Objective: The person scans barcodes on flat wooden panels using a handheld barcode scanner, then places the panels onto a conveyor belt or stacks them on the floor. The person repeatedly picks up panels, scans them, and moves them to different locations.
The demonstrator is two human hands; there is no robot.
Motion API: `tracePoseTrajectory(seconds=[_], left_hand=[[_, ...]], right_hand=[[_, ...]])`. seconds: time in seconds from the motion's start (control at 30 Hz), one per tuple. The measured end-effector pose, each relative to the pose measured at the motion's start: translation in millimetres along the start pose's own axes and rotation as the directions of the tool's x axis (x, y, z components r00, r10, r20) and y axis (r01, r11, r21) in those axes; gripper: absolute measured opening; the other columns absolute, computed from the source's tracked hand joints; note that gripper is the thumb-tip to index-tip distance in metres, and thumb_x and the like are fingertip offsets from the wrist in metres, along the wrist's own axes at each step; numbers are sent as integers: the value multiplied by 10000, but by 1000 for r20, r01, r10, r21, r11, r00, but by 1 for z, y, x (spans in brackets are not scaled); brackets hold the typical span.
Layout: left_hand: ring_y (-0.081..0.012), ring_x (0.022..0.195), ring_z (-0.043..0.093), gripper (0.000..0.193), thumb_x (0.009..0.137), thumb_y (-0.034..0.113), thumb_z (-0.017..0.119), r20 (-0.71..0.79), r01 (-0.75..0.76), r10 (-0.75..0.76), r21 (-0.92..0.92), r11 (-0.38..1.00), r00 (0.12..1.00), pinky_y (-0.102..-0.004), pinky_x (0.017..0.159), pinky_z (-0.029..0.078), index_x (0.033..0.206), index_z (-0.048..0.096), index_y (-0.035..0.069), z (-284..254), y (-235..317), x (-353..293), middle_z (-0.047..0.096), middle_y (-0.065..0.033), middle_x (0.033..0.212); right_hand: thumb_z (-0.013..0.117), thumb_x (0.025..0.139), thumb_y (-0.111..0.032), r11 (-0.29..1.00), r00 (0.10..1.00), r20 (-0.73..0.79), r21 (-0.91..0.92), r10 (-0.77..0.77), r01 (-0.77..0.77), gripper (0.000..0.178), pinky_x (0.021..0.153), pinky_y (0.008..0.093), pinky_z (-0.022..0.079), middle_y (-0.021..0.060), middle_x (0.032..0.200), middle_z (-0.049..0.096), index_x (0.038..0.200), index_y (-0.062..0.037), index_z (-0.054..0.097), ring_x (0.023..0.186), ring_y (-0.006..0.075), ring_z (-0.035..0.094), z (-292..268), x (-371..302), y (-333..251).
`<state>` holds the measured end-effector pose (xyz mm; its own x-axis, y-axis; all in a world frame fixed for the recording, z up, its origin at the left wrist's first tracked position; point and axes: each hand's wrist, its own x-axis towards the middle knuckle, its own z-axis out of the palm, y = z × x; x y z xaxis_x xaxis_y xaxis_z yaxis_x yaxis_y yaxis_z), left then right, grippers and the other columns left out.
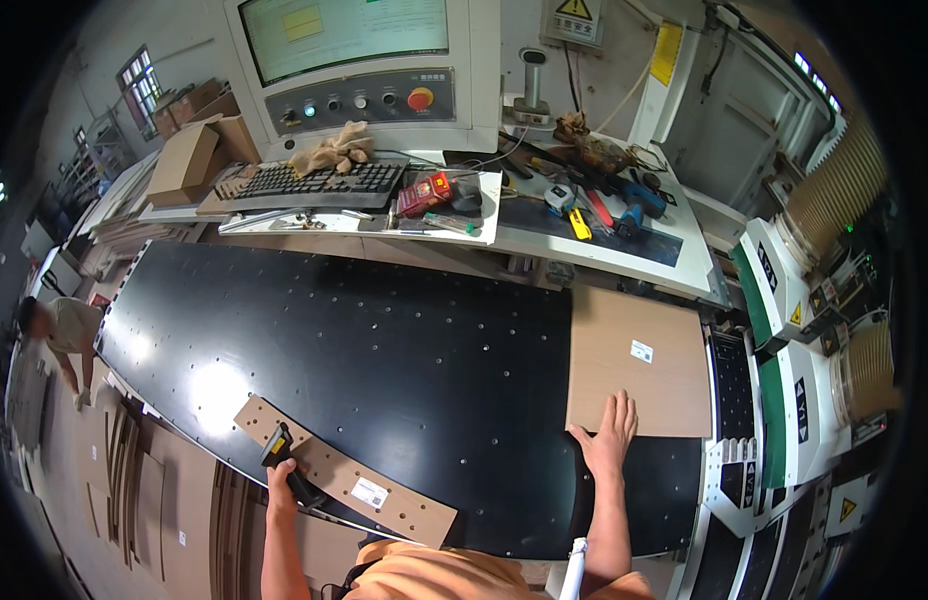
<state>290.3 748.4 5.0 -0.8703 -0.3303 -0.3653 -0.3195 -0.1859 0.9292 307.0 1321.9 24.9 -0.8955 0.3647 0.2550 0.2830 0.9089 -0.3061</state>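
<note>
My left hand (281,476) grips a black handheld barcode scanner (277,444) with a yellow patch, fingers wrapped around its handle. The scanner is over a narrow brown board (329,463) with drilled holes and a white label (369,492), which lies aslant along the near edge of the black table. My right hand (609,432) rests open, fingers stretched, on the near edge of a square brown panel (639,385). That panel lies flat at the table's right end and carries a small white label (641,350).
The black air-holed table (414,350) fills the middle. Behind it stand a control console (359,100), a keyboard (309,183) with gloves (334,148), and a tool shelf (634,245). White machine heads (804,400) border the right. Boards (144,490) and another person (69,335) are at left.
</note>
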Motion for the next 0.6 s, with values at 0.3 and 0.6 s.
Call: tracePoseTrajectory(seconds=[0.3, 0.6], left_hand=[[-185, 707, 590, 330, 853, 411, 591, 48, 86, -77, -217, 972, 996, -330, 662, 487, 852, 595, 81, -10, -29, 17, 605, -45, 779], [-190, 732, 590, 383, 883, 486, 585, 127, 129, -116, -95, 987, 985, -321, 648, 467, 846, 584, 105, -9, -11, 18, 602, -30, 779]], right_hand=[[896, 596, -359, 999, 999, -16, 16, -36, 37, 979, 1148, 480, 285, 150, 1498, 397, 1388, 10, 456, 1403, 357, 327, -21, 25, 92], [876, 614, -472, 997, 1000, -7, 69, 17, -16, 967, 1152, 462, 275, 121, 1502, 397, 1369, -5, 492, 1426, 285, 319, -29, 25, 136]])
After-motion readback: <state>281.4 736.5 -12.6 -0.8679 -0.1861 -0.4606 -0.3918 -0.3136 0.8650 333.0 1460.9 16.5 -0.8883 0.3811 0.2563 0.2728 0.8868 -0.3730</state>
